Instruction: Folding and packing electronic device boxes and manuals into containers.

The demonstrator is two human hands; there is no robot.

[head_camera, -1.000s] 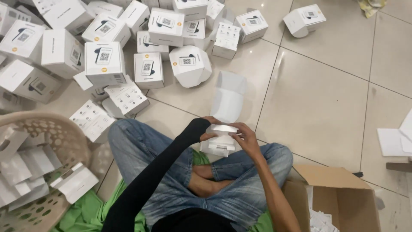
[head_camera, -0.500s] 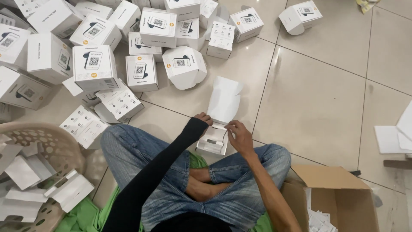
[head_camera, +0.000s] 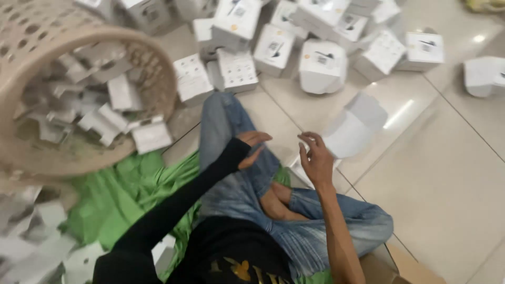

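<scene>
Hovering over the lap, the left hand [head_camera: 251, 143] and right hand [head_camera: 315, 158] are both released, holding nothing; the open white box [head_camera: 350, 126] lies on the floor just beyond them. Around ten closed white boxes [head_camera: 322, 66] are piled behind (several blurred), and one beige basket [head_camera: 152, 63] holds many cardboard inserts [head_camera: 150, 137], so much work seems left.

motion-blurred white box [head_camera: 351, 126] beyond the right hand [head_camera: 315, 158], basket [head_camera: 31, 152] cut by the left edge
</scene>
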